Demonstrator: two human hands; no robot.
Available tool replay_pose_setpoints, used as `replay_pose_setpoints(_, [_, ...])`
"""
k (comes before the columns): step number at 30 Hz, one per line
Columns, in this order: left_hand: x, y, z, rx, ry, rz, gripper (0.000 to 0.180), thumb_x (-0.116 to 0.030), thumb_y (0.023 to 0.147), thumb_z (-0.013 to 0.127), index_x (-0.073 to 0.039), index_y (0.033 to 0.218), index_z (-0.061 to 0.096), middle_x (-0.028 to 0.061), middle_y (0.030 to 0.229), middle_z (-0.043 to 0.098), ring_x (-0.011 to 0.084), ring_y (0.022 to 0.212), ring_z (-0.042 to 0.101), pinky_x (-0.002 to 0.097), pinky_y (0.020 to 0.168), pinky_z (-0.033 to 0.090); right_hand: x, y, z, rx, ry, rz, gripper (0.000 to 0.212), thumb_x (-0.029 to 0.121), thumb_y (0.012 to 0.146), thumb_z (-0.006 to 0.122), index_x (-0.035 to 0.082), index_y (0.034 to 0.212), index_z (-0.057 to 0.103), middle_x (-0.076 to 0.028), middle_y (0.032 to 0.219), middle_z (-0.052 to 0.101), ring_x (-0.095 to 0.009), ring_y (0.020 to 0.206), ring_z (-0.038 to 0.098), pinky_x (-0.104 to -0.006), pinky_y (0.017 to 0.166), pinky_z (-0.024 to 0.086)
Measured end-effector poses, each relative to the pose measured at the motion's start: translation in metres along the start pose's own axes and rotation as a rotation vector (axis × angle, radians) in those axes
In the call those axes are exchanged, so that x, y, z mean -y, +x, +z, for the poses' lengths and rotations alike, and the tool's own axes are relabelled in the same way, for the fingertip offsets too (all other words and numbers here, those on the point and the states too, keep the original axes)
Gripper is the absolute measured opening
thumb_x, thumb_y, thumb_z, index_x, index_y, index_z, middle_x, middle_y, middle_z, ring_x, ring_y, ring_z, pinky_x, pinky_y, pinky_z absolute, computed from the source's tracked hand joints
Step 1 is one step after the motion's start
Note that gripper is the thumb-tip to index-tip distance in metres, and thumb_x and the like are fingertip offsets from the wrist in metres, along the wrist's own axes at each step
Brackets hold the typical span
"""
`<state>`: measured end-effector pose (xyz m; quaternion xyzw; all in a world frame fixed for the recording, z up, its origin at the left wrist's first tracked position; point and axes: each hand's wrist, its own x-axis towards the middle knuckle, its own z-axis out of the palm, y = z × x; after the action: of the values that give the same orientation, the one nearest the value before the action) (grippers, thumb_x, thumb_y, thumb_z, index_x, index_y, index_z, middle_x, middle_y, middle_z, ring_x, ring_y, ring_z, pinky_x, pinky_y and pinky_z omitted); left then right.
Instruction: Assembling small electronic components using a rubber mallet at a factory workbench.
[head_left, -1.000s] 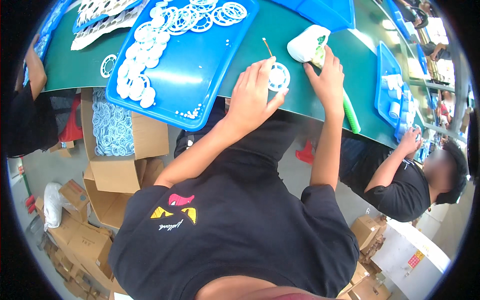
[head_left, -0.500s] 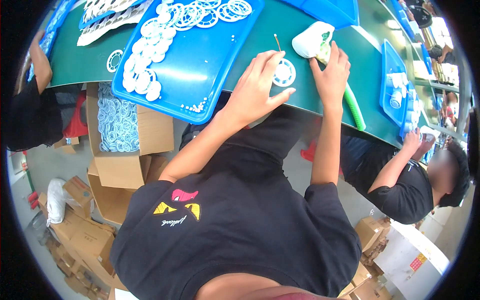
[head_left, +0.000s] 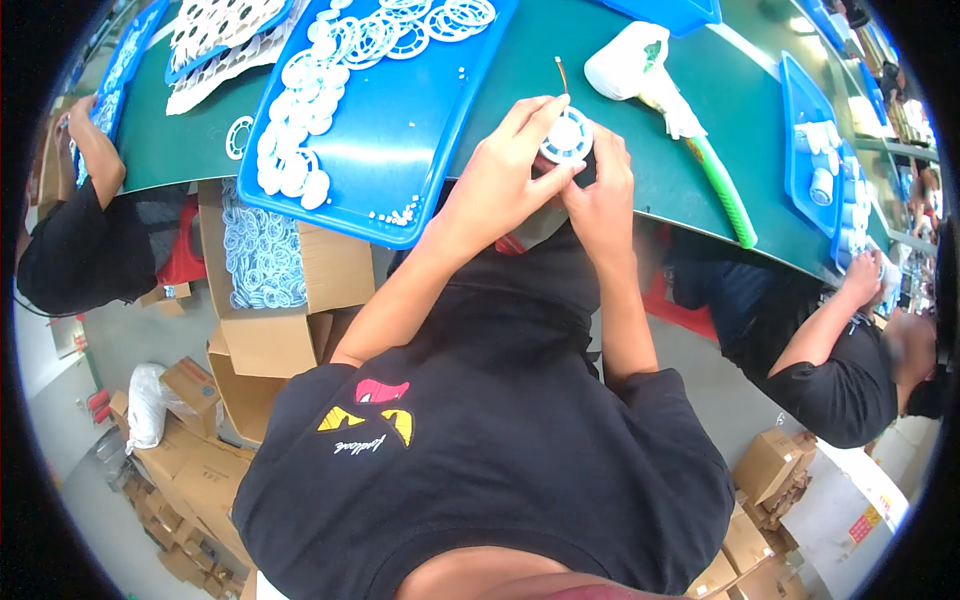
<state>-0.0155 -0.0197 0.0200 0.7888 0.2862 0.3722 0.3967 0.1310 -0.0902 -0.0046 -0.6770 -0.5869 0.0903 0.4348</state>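
Note:
A round white disc-shaped part (head_left: 568,134) with pale blue slots around its rim is held between my hands at the table's near edge. A thin wire with a small white connector (head_left: 561,72) sticks up from its far side. My left hand (head_left: 505,172) grips it from the left, its thumb along the near rim. From the right, my right hand (head_left: 606,190) closes on the opposite edge, its thumb close to the left one. To the right lies a hammer-like tool (head_left: 722,190) with a green handle and a head wrapped in white material.
On the left a blue tray (head_left: 400,150) carries white discs (head_left: 295,130), slotted rings (head_left: 405,35) and tiny white pieces (head_left: 398,216). One ring (head_left: 238,137) lies beside it. Below stands a carton (head_left: 340,265) of rings. Two people work at either side, near another blue tray (head_left: 800,130).
My right hand has left the hammer-like tool's wrapped head and come left onto the disc. The disc, flat on the table before, is now held by both hands. The view has shifted slightly.

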Motion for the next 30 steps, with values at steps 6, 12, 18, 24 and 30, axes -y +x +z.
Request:
replay_pose_setpoints(6, [0.001, 0.002, 0.001, 0.004, 0.070, 0.000, 0.061, -0.017, 0.089, 0.080, 0.002, 0.141, 0.057, 0.0226, 0.136, 0.060, 0.0392, 0.120, 0.065, 0.0422, 0.103, 0.053, -0.004, -0.001, 0.000, 0.012, -0.003, -0.019, 0.055, 0.012, 0.077, 0.082, -0.001, 0.127, 0.062, -0.021, 0.123, 0.067, -0.040, 0.118, 0.061, -0.0479, 0.103, 0.045])
replay_pose_setpoints(12, [0.000, -0.001, -0.002, 0.028, 0.026, -0.028, 0.061, -0.017, 0.089, 0.080, 0.002, 0.142, 0.057, 0.0216, 0.136, 0.061, 0.0374, 0.123, 0.064, 0.0409, 0.105, 0.051, -0.001, -0.001, -0.004, 0.032, 0.017, -0.005, 0.054, 0.012, 0.077, 0.081, -0.001, 0.126, 0.063, -0.021, 0.122, 0.067, -0.040, 0.118, 0.060, -0.0481, 0.104, 0.044])
replay_pose_setpoints(18, [-0.001, 0.002, -0.005, 0.043, 0.025, 0.002, 0.060, -0.016, 0.088, 0.080, 0.001, 0.142, 0.057, 0.0207, 0.136, 0.062, 0.0353, 0.124, 0.063, 0.0399, 0.105, 0.050, -0.003, -0.001, -0.004, 0.038, 0.018, 0.005, 0.054, 0.014, 0.077, 0.081, -0.001, 0.126, 0.063, -0.021, 0.122, 0.067, -0.039, 0.119, 0.061, -0.0484, 0.105, 0.044])
replay_pose_setpoints(24, [-0.003, 0.004, -0.008, 0.071, 0.030, -0.011, 0.059, -0.017, 0.089, 0.079, 0.000, 0.141, 0.058, 0.0201, 0.136, 0.062, 0.0350, 0.126, 0.062, 0.0396, 0.108, 0.049, -0.001, -0.002, -0.004, 0.037, 0.012, 0.021, 0.056, 0.014, 0.078, 0.082, -0.001, 0.127, 0.063, -0.021, 0.123, 0.067, -0.039, 0.120, 0.061, -0.0480, 0.105, 0.044])
replay_pose_setpoints(30, [0.000, -0.001, -0.002, 0.026, -0.022, -0.045, 0.060, -0.017, 0.090, 0.079, 0.000, 0.143, 0.056, 0.0200, 0.139, 0.061, 0.0332, 0.130, 0.060, 0.0398, 0.112, 0.045, 0.000, 0.008, -0.033, 0.232, 0.077, -0.019, 0.048, 0.008, 0.083, 0.075, -0.002, 0.129, 0.063, -0.022, 0.124, 0.067, -0.039, 0.123, 0.061, -0.0456, 0.108, 0.047])
